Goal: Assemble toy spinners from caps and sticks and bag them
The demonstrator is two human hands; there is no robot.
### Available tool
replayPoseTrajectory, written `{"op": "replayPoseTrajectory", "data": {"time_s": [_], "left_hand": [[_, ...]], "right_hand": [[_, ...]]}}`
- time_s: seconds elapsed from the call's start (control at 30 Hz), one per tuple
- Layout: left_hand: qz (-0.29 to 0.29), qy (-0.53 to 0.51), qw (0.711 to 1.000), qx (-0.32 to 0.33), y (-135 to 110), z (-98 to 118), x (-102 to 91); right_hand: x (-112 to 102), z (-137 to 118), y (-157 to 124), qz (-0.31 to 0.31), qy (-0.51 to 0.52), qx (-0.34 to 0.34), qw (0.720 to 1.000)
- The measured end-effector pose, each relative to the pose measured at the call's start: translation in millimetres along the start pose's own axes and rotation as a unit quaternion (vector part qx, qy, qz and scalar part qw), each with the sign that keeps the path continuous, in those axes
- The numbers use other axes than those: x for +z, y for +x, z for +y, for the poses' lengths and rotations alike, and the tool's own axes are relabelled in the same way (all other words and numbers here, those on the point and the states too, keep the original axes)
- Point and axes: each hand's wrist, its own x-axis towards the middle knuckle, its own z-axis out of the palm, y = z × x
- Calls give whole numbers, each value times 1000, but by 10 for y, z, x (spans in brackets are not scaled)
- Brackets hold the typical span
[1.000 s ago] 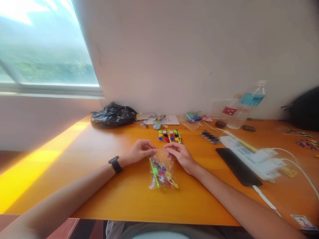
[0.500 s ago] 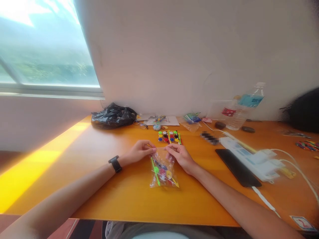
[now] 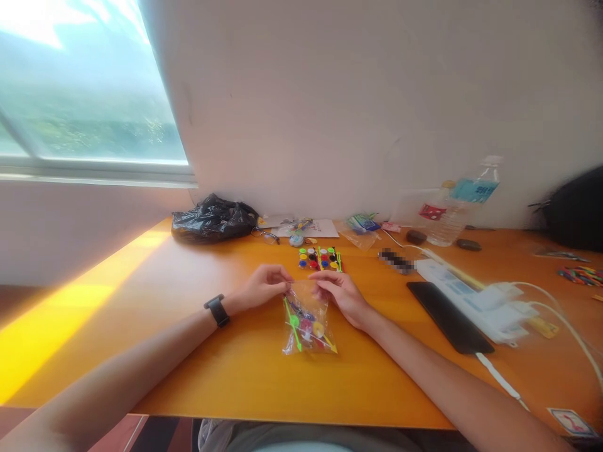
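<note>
A clear plastic bag (image 3: 308, 342) lies near the middle of the table, its top edge toward the wall. Inside it show a green arrow (image 3: 294, 323), a yellow arrow (image 3: 325, 339) and several small round coloured pieces. My left hand (image 3: 266, 285) pinches the bag's top left corner between thumb and fingers. At the top right corner, my right hand (image 3: 342, 295) pinches the bag in the same way. Just beyond my hands, rows of coloured round pieces (image 3: 309, 257) lie beside more green and yellow arrows (image 3: 339, 258).
A black plastic bag (image 3: 214, 220) and eyeglasses (image 3: 266, 235) lie at the back left. On the right are a phone (image 3: 447, 314), a white power strip (image 3: 466, 295) with cables, and a water bottle (image 3: 445, 226). A black bag (image 3: 572, 210) stands at the far right.
My left hand has shifted very slightly left with the bag's corner. My right fingers have changed position a little at the bag's top edge. The bag's contents lie nearly the same.
</note>
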Motion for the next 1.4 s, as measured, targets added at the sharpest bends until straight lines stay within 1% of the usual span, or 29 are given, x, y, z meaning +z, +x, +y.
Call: {"op": "replayPoseTrajectory", "data": {"time_s": [0.1,0.2,0.4,0.53,0.63,0.73,0.83,0.93,1.03,1.1,1.27,1.4], "left_hand": [[19,8,1000,21,-4,15,2],[22,20,999,32,-15,44,3],[43,19,999,7,-30,82,-1],[59,24,998,-5,-40,99,-20],[50,33,998,-3,-47,106,-30],[43,50,998,-2,-43,92,-24],[46,39,998,-4,-31,53,-8],[41,27,999,0,-28,20,13],[24,31,999,5,-40,31,44],[16,37,999,3,-51,60,69],[-7,63,998,0,-68,106,109],[-16,78,997,9,-69,96,110]], "right_hand": [[12,-9,-3,5,30,3,1000],[15,-2,-12,8,35,-1,999],[19,7,-20,-1,13,-38,999],[26,-2,-27,12,-11,-44,999],[32,-22,-49,10,-33,-51,998],[46,-48,-73,0,-69,-79,994],[63,-60,-82,6,-92,-98,991],[72,-38,-75,8,-76,-74,994],[79,-2,-69,-11,-80,-43,996],[91,9,-75,-19,-94,-43,994],[136,-17,-114,-20,-105,-69,992],[150,-12,-110,-28,-112,-61,991]]}}
